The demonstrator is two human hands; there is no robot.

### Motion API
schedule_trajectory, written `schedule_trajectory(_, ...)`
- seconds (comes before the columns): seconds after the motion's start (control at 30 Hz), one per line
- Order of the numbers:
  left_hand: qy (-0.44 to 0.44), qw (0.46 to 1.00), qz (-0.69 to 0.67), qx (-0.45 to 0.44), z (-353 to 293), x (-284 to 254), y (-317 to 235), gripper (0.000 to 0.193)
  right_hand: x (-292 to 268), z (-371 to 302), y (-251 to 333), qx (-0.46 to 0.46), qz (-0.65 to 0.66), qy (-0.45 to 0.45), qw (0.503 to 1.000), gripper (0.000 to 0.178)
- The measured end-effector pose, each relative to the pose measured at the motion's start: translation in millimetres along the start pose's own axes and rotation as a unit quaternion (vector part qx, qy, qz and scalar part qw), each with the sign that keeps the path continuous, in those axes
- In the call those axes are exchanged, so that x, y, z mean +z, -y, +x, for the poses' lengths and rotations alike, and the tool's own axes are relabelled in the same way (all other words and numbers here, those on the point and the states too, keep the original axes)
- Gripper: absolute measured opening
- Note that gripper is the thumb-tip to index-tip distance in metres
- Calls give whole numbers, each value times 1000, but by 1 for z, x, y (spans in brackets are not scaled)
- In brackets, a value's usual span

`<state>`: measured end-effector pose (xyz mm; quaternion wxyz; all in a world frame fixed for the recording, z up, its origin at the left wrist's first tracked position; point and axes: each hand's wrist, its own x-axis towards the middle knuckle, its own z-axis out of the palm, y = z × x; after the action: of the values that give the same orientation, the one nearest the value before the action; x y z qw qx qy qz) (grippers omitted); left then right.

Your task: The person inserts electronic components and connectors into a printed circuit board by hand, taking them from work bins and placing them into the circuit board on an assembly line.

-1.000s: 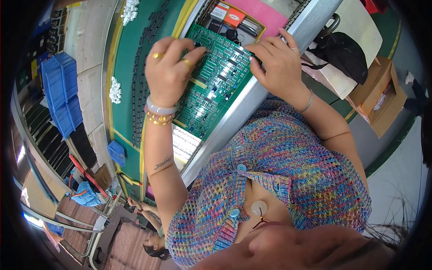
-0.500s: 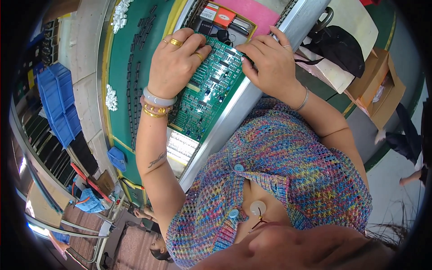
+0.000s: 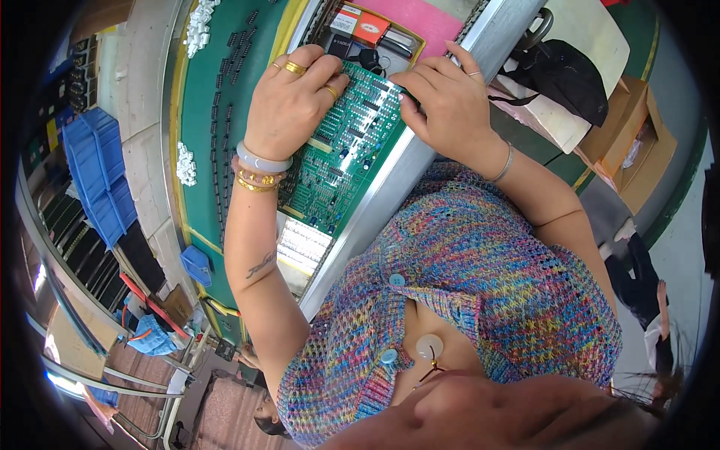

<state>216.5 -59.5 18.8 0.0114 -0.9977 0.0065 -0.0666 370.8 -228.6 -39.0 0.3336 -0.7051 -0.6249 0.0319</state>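
A green circuit board, crowded with small parts and dark chips, lies slanted along the metal rail in front of me. My left hand is closed over its far left edge, the curled fingers resting there; their tips and the thumb are hidden. At the far right corner of the board, my right hand has thumb and fingers closed about the edge. A small dark bit shows by that thumb, too small to name.
Rows of black chips and piles of white connectors lie on the green bench to the left. Beyond the board sits a tray with a red-and-white box and keys. Blue bins stand far left; a black bag lies right.
Both hands and the board have shifted very slightly left. The grip looks the same. A person at the far right has moved nearer the lower edge.
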Motion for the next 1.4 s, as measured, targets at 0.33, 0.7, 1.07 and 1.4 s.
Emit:
schedule_trajectory(0.33, -132, 975, -31, -177, -27, -3, -18, 19, 3, -3, -4, -13, 36, -51, 998, 16)
schedule_trajectory(0.7, -70, 883, 144, -440, -60, 2, 35, 10, 2, 1, -4, -27, 42, -46, 998, 21)
schedule_trajectory(1.07, -117, 901, 149, -389, -71, 6, 43, 11, 1, 5, -2, -39, 55, -41, 997, 17)
schedule_trajectory(1.4, -97, 978, -3, -187, -159, -52, -53, 24, -2, 4, -8, -41, 9, -11, 999, 18)
